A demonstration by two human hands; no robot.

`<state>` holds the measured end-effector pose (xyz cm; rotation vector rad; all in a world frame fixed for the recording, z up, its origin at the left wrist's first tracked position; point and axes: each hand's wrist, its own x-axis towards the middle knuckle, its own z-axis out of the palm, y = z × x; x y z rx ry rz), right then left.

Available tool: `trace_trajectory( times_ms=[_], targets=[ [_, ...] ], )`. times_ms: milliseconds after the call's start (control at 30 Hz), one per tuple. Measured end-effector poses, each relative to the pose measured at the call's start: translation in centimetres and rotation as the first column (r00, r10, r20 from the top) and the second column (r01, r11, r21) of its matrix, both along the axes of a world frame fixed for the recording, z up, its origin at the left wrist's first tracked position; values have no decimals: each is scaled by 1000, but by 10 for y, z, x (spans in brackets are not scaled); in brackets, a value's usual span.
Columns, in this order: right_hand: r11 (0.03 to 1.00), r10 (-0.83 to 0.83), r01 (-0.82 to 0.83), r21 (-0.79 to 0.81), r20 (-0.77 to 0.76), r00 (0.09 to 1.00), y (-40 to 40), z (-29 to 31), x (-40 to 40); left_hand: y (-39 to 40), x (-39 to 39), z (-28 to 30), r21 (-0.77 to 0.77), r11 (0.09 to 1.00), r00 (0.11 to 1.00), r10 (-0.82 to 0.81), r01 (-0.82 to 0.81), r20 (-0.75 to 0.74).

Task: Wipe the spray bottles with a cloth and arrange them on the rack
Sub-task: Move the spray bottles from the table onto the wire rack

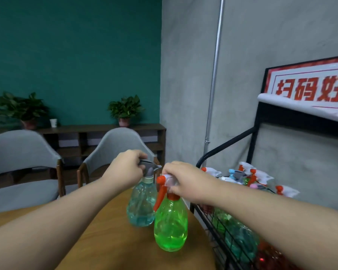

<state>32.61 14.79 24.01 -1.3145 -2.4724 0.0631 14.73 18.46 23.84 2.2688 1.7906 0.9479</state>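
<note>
wooden table (109, 240) beside the black rack (219, 228) — left hand (125, 169) fingers clamped on teal bottle (141, 205), right hand (183, 181) on green bottle (171, 225).

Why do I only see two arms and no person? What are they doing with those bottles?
The camera sits on the person's head and looks forward and down, so you see only their own arms, as if you were them. There is just this one picture.

The left hand grips the grey sprayer top of the blue bottle. The right hand grips the white and orange top of the green bottle. Both bottles stand upright on a wooden table.

To the right is a black wire rack with more spray bottles in it. No cloth shows here.
</note>
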Motion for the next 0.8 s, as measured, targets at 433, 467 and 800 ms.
trace_trajectory(
  times_ms=[433, 467, 800],
  targets=[
    [976, -214, 210, 56, 67, 975, -142, 62, 96, -102, 100, 43, 98, 962, 956, -265, 254, 129],
    [971, -234, 229, 63, 89, 968, -151, 65, 104, -106, 109, 43, 104, 956, 948, -287, 275, 136],
    [906, -421, 408, 107, 147, 895, -217, 83, 176, -136, 186, 39, 97, 886, 846, -462, 454, 267]
  ],
)
